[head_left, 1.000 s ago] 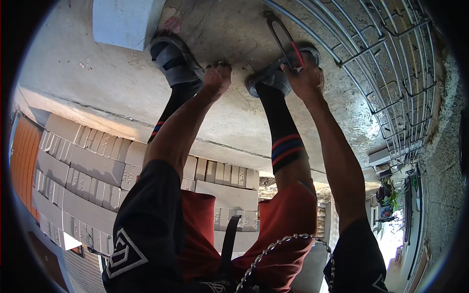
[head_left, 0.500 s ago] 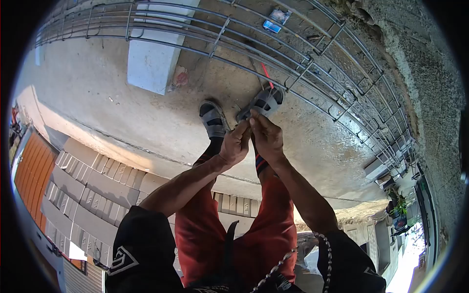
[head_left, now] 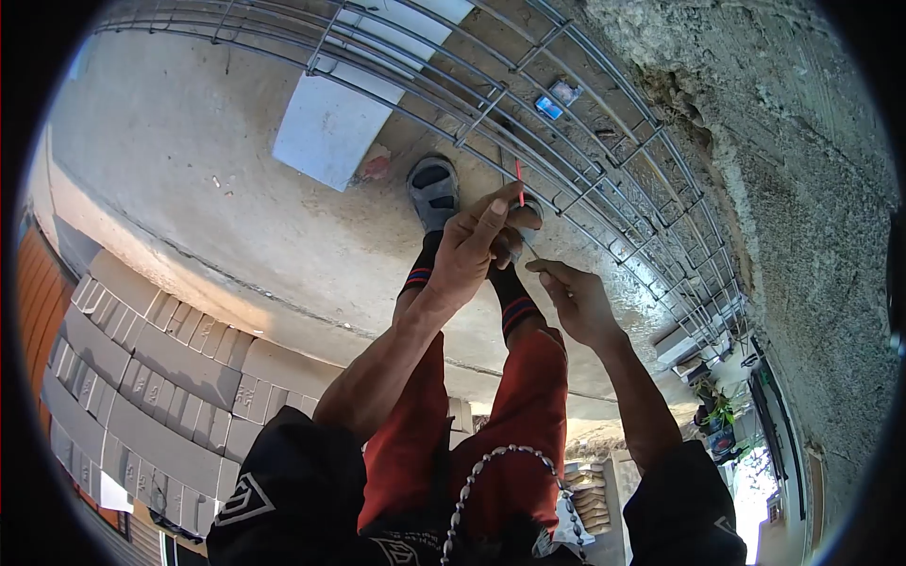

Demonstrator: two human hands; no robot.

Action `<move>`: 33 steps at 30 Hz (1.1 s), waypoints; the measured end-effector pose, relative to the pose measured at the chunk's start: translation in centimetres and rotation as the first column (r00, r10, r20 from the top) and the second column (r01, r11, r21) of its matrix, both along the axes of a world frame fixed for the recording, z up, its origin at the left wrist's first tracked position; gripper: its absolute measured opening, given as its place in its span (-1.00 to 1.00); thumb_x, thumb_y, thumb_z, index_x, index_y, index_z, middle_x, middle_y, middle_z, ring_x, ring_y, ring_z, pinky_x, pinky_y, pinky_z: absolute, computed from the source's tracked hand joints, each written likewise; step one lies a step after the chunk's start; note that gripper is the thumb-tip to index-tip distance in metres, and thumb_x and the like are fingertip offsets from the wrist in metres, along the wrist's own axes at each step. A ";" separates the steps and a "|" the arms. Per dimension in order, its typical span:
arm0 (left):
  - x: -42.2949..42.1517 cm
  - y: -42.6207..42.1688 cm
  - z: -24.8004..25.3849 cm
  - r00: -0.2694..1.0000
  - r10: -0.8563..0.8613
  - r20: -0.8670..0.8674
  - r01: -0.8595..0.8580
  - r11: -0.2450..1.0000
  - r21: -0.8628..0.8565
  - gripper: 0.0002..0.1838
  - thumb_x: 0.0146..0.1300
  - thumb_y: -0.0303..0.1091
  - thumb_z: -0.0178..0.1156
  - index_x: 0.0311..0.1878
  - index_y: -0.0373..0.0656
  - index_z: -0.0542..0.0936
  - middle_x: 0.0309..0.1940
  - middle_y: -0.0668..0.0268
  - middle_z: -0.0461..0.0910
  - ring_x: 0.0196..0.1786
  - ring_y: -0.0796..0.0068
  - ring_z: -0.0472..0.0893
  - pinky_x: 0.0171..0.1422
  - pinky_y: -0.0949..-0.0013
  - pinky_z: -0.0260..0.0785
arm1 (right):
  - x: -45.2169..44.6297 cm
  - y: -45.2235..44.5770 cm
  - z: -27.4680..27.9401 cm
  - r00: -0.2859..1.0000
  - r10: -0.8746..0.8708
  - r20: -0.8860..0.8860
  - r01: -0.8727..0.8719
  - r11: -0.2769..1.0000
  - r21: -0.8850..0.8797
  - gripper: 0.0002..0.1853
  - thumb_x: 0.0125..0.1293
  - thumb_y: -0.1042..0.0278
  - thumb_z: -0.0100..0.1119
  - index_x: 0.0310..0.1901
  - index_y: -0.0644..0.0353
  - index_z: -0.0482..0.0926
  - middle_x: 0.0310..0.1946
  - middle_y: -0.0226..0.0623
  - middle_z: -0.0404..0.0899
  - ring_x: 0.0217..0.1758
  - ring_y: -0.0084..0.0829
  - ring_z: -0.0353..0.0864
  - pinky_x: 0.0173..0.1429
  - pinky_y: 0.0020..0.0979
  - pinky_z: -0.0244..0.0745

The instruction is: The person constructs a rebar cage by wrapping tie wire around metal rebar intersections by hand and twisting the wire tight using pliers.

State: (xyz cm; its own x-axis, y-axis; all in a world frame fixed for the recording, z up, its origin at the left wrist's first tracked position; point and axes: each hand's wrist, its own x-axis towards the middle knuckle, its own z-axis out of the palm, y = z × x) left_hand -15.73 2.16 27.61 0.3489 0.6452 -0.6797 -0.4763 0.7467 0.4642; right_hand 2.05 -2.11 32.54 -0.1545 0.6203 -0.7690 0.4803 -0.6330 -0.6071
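My left hand [head_left: 469, 247] is closed, thumb laid along the index finger and the other fingers curled; what they hold is hidden. My right hand [head_left: 578, 300], lower and to the right, pinches a thin wire [head_left: 530, 250] that runs up toward the left fingers. Just beyond the left fingertips shows a narrow red stick-like piece [head_left: 519, 181]; I cannot tell whether the hand touches it. Above both hands stretches a cage of steel rebar [head_left: 486, 113]. One sandalled foot [head_left: 434, 191] stands left of the hands; the other is mostly covered by the left hand.
A pale slab [head_left: 330, 132] lies beneath the cage on the concrete floor [head_left: 189, 123]. A small blue packet [head_left: 549, 106] is seen through the bars. Rough concrete wall [head_left: 802, 189] rises at right. Stacked grey blocks [head_left: 160, 349] stand at lower left, a potted plant [head_left: 719, 410] at lower right.
My hands have come apart: the right has drawn down and to the right, with the wire now visible between them. The view has shifted, moving the cage and slab within it.
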 end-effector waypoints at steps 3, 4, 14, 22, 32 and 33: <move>-0.9 0.6 0.4 0.997 0.056 -0.047 -0.054 0.997 0.051 -0.63 0.37 -0.20 0.03 0.07 -0.30 0.49 -0.28 0.20 0.65 -0.44 0.60 0.57 -0.43 0.58 0.39 | -1.0 0.3 0.2 0.989 -0.147 -0.011 0.146 0.987 -0.067 -0.74 0.35 0.37 0.01 0.01 0.25 0.54 -0.35 -0.16 0.64 -0.37 -0.49 0.60 -0.25 -0.46 0.45; -1.2 0.8 0.4 0.996 0.086 -0.021 -0.085 0.996 0.024 -0.64 0.36 -0.21 0.04 0.05 -0.30 0.50 -0.28 0.20 0.65 -0.43 0.60 0.58 -0.43 0.58 0.40 | -1.4 0.7 0.3 0.992 -0.119 0.031 0.119 0.993 0.005 -0.73 0.36 0.36 0.01 0.01 0.25 0.54 -0.37 -0.17 0.63 -0.40 -0.50 0.58 -0.26 -0.47 0.44; -2.6 -1.2 -0.5 0.909 0.338 0.243 -0.280 0.928 -0.244 -0.73 0.32 -0.27 0.10 -0.19 -0.33 0.58 -0.55 0.16 0.62 -0.72 0.62 0.48 -0.69 0.64 0.25 | -1.1 0.8 1.8 0.510 -0.738 -0.442 0.062 0.544 -0.837 -0.69 0.38 0.32 0.01 0.03 0.35 0.48 -0.71 -0.65 0.09 -0.70 -0.77 0.00 -0.63 -0.63 -0.09; 1.3 -2.3 -2.0 0.888 0.094 -0.451 -0.170 0.977 -0.130 -0.56 0.28 -0.10 0.14 0.02 -0.32 0.52 -0.38 0.19 0.64 -0.47 0.64 0.58 -0.50 0.63 0.37 | 4.2 -0.5 -0.2 0.997 -0.052 0.061 0.049 0.997 0.058 -0.74 0.36 0.33 0.01 -0.01 0.22 0.56 -0.64 -0.47 0.44 -0.58 -0.69 0.36 -0.45 -0.56 0.31; 1.2 6.3 -17.7 0.151 0.494 -0.856 0.730 0.529 0.434 -0.71 0.16 -0.20 0.25 -0.20 -0.25 0.62 -0.51 0.20 0.59 -0.49 0.54 0.52 -0.41 0.44 0.33 | 7.5 4.5 -15.0 0.993 -0.029 0.115 -0.003 0.963 0.270 -0.71 0.25 0.49 0.06 0.01 0.17 0.57 -0.25 -0.28 0.62 -0.40 -0.59 0.50 -0.26 -0.53 0.42; 1.5 7.2 -18.2 0.164 0.491 -0.855 0.782 0.463 0.416 -0.73 0.15 -0.22 0.25 -0.24 -0.26 0.62 -0.52 0.18 0.59 -0.50 0.49 0.52 -0.43 0.41 0.33 | 7.4 5.0 -16.1 0.993 -0.063 0.101 0.029 0.950 0.311 -0.71 0.25 0.49 0.07 0.01 0.16 0.57 -0.24 -0.28 0.62 -0.40 -0.62 0.49 -0.27 -0.55 0.42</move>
State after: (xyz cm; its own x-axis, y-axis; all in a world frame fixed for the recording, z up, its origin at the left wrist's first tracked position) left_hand -14.22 9.40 9.37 0.1537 0.9716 0.1798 0.7850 -0.2306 0.5751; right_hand 9.44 2.94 16.46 -0.0465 0.8340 -0.5497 0.5284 -0.4465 -0.7221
